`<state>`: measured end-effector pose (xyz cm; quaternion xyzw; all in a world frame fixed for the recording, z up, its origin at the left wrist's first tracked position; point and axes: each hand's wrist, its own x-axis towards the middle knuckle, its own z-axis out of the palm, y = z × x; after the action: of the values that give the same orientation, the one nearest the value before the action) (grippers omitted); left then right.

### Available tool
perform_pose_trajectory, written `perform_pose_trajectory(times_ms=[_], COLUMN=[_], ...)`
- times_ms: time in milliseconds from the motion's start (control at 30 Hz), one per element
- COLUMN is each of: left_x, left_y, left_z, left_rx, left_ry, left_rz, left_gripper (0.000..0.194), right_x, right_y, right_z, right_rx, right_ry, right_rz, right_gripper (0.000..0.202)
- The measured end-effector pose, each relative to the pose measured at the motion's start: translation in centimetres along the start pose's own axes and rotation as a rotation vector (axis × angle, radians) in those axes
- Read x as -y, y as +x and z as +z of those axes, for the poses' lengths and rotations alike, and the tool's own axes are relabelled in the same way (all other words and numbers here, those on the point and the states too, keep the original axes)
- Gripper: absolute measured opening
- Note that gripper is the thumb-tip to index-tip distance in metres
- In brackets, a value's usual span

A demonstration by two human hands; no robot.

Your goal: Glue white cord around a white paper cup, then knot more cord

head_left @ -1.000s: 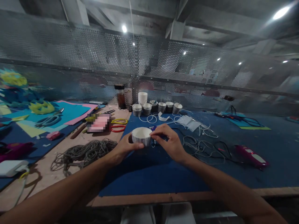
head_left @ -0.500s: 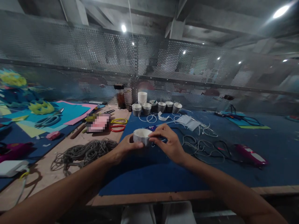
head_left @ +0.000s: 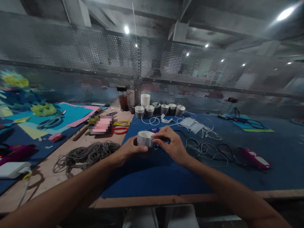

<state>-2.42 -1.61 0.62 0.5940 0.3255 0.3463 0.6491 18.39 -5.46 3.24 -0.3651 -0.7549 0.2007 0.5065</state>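
A small white paper cup (head_left: 143, 138), its outside greyish as if wrapped, is held above the blue mat in the middle of the head view. My left hand (head_left: 131, 148) is closed around its left side, thumb across the front. The thumb and fingers of my right hand (head_left: 172, 142) pinch the cup's right edge near the rim. Whether a thin strip lies between those fingertips is too small to tell. Behind the hands stand several similar grey-sided cups (head_left: 164, 109) with thin wire or cord loops, beside a stack of white cups (head_left: 145, 99).
A tangle of grey cord (head_left: 91, 155) lies left, below red-handled (head_left: 120, 130) and yellow-handled scissors (head_left: 121, 123). White cords (head_left: 201, 148) and a purple glue gun-like device (head_left: 255, 158) spread to the right. Coloured paper sheets (head_left: 71, 117) lie far left. A lidded jar (head_left: 123, 99) stands at the back.
The cup and both hands have shifted very slightly right in the view, which itself moved a little. Both hands keep their hold on the cup.
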Motion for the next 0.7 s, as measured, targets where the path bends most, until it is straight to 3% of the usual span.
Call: perform_pose_trajectory(times_ms=[267, 533, 700], left_x=[-0.35, 0.13, 0.20], left_y=[-0.24, 0.20, 0.09], left_z=[-0.02, -0.25, -0.04], left_rx=[-0.004, -0.061, -0.082], left_ry=[0.128, 0.202, 0.280], left_rz=[0.062, 0.117, 0.168], left_gripper=[0.063, 0.067, 0.065], right_x=[0.45, 0.13, 0.21], right_y=[-0.16, -0.45, -0.73], right_z=[0.20, 0.04, 0.44], right_rx=[0.034, 0.001, 0.018], right_ry=[-0.035, -0.083, -0.136], right_rz=[-0.045, -0.084, -0.115], right_gripper=[0.007, 0.016, 0.011])
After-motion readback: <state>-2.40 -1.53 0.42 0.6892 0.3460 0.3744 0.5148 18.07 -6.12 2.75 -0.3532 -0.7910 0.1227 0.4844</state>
